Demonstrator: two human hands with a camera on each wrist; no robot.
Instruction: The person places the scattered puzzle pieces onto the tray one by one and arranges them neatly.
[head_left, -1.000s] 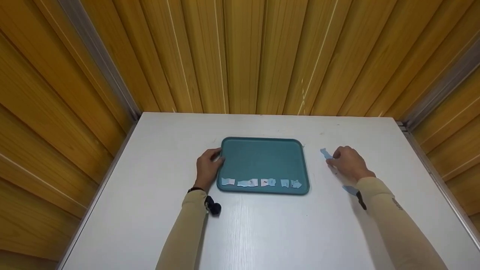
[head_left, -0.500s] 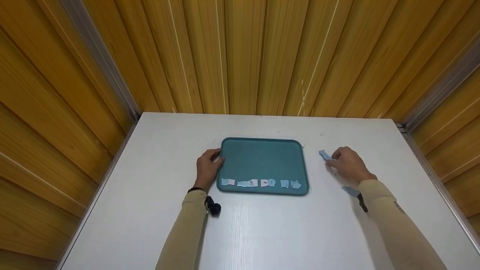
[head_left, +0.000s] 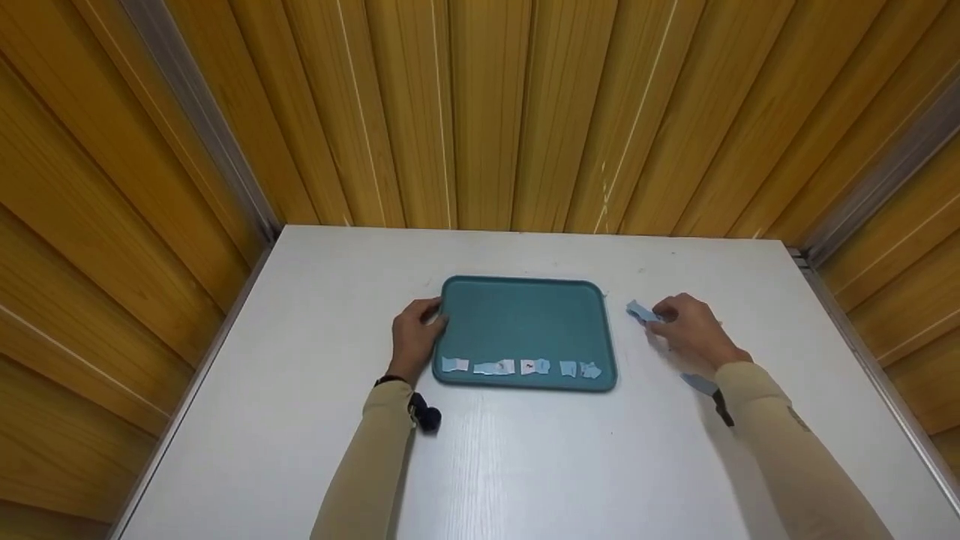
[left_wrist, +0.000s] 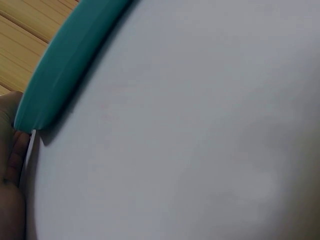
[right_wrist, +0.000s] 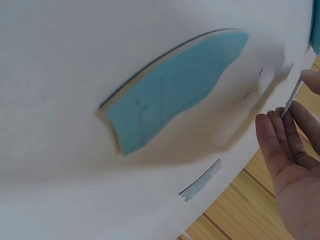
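Observation:
At the left side of a teal tray, my left hand grips the rim with the thumb on top; its fingers are partly hidden. The left wrist view catches the tray's outer wall with that hand at the picture's edge. To the right of the tray, my right hand pinches a torn light-blue card piece between thumb and fingers. In the right wrist view this card piece appears edge-on. Several blue and white card pieces lie in a row along the tray's near edge.
Another blue card piece lies on the white table, below the right wrist. A smaller strip of card shows on the table in the right wrist view. Wood-patterned walls stand behind and at both sides.
My right hand has drawn slightly left with the card piece, which is now nearer the tray and turned flatter. The left hand stays on the tray rim.

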